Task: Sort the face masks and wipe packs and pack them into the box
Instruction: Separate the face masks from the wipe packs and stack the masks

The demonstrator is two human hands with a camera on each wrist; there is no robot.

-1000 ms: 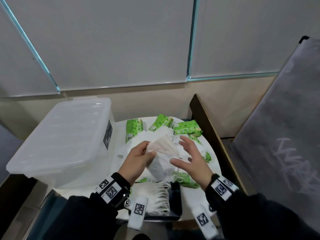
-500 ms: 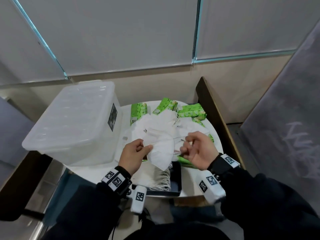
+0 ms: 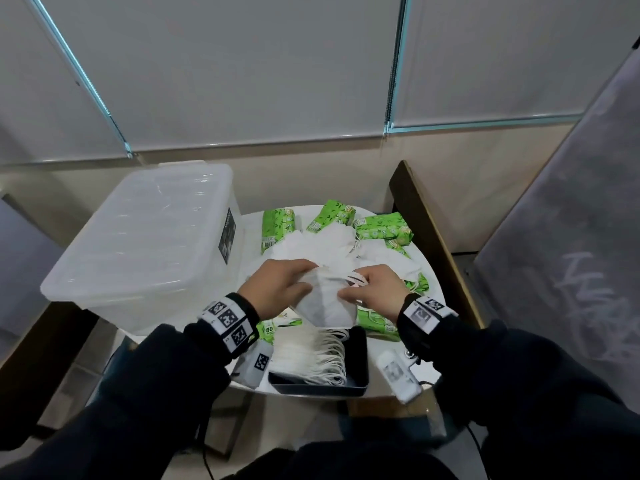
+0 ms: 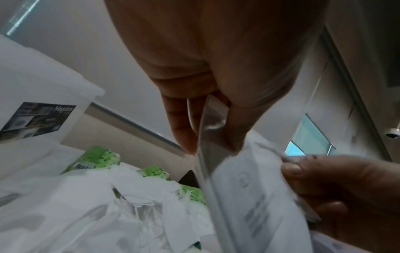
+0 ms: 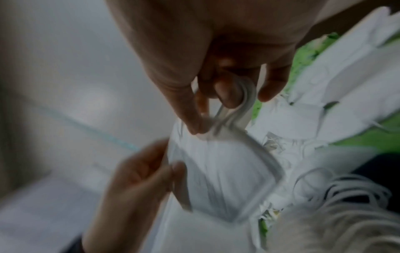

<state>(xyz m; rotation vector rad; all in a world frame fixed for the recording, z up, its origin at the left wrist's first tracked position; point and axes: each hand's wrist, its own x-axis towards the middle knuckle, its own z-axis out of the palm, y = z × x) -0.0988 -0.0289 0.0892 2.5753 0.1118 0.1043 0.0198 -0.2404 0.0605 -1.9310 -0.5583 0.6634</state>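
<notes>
Both hands hold one folded white face mask (image 3: 325,303) above the small white table (image 3: 429,285). My left hand (image 3: 280,289) pinches its left edge (image 4: 214,137) between thumb and fingers. My right hand (image 3: 377,289) pinches the mask's ear loops (image 5: 242,95) at the right side. Below the mask, a black tray (image 3: 356,372) at the table's front holds a stack of white masks (image 3: 308,358) with their loops to the right. A loose heap of white masks (image 3: 322,247) lies behind the hands. Green wipe packs (image 3: 277,226) lie around it.
A large clear plastic box (image 3: 145,251) with its lid on stands at the table's left. A dark wooden board (image 3: 429,237) runs along the right of the table, with a grey panel (image 3: 561,237) beyond it. Wall blinds fill the back.
The hands drew the mask down and toward me, over the black tray. The right hand closed from spread fingers to a pinch on the ear loops.
</notes>
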